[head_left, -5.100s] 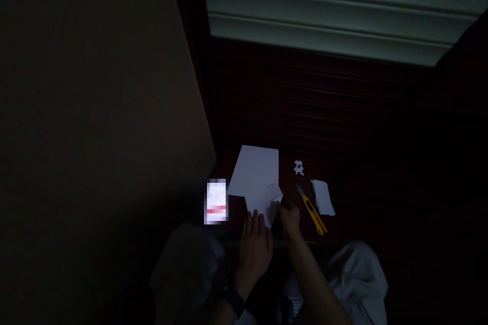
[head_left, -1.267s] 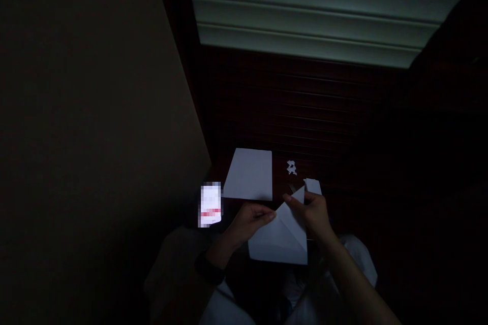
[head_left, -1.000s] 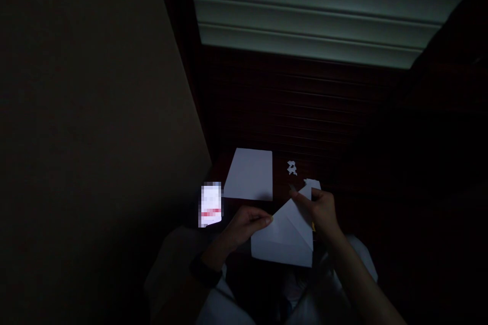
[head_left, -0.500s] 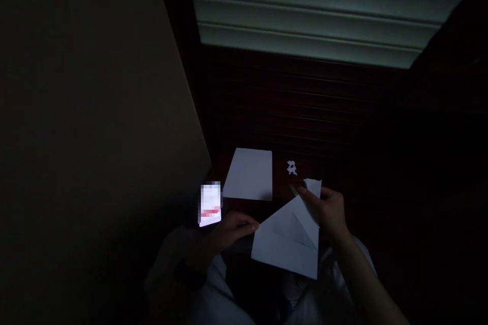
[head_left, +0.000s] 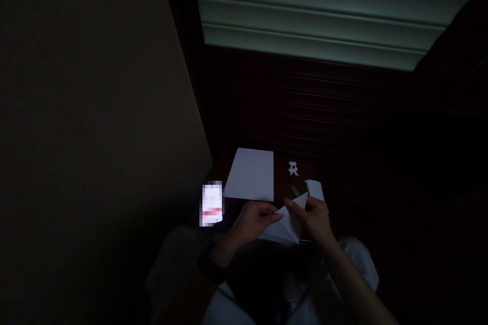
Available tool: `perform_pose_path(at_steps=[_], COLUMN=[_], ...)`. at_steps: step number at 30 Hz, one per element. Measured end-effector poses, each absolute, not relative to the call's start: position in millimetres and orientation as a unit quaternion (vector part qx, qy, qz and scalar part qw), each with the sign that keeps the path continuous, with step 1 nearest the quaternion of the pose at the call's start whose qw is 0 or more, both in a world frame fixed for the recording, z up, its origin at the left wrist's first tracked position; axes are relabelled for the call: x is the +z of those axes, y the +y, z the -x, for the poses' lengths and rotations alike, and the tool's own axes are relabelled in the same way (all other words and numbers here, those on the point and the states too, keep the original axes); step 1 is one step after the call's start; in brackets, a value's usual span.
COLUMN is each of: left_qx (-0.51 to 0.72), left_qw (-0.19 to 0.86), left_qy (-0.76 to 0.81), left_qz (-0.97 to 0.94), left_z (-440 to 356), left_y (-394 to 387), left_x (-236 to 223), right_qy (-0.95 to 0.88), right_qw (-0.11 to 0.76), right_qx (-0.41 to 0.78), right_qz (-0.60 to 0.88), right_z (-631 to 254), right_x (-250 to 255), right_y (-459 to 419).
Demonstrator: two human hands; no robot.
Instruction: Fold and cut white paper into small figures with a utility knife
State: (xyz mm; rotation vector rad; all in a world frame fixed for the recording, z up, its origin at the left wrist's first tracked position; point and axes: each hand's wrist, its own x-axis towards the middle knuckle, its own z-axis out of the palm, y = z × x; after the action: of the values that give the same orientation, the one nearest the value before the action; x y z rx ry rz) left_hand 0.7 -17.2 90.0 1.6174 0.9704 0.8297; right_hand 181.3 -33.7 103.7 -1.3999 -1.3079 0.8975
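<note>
A white sheet of paper point(head_left: 292, 221), partly folded with a corner pointing up and to the right, is held between both hands over the dark table. My left hand point(head_left: 256, 221) pinches its left edge, thumb on top. My right hand point(head_left: 315, 217) grips it near the upper right corner, thumb on the front face. The lower part of the sheet is partly hidden behind my left hand. Just beyond my right hand lies a small stack of white paper point(head_left: 314, 189), its near end covered by the fingers.
A flat white sheet point(head_left: 251, 175) lies at the back of the table. Small folded paper pieces point(head_left: 293, 168) and a thin dull strip point(head_left: 294, 190) lie to its right. A phone with a lit, blurred screen point(head_left: 211, 204) is at the left. Wall and slatted shutter point(head_left: 312, 15) bound the space.
My left hand has moved right and up, closer to my right hand. The held sheet has shifted upward and tilted away, and less of its face shows. The small paper stack is more exposed.
</note>
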Motion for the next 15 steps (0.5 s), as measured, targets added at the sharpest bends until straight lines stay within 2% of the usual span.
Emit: perform_pose_path(at_steps=[3,5,8,11,15], left_qx=[0.319,0.293,0.252,0.228,0.204], left_qw=[0.496,0.459,0.388,0.356,0.375], left_qy=[0.418,0.425,0.427,0.422,0.415], left_qz=[-0.691,-0.723,-0.777,-0.802,-0.803], left_z=[5,8,7,1,-2], left_y=[-15,-15,-16,-17,-16], left_x=[88,90,96,100,102], right_qy=[-0.604,-0.687,-0.828,-0.885,-0.898], right_qw=[0.441,0.393,0.26,0.127,0.071], right_qx=[0.39,0.331,0.209,0.164,0.172], right_qz=[0.537,0.514,0.452,0.416,0.398], right_z=[-196,-203,-200,-192,-189], right_x=[117,132,150,155,152], right_y=[-33,-32,-31,-30,-27])
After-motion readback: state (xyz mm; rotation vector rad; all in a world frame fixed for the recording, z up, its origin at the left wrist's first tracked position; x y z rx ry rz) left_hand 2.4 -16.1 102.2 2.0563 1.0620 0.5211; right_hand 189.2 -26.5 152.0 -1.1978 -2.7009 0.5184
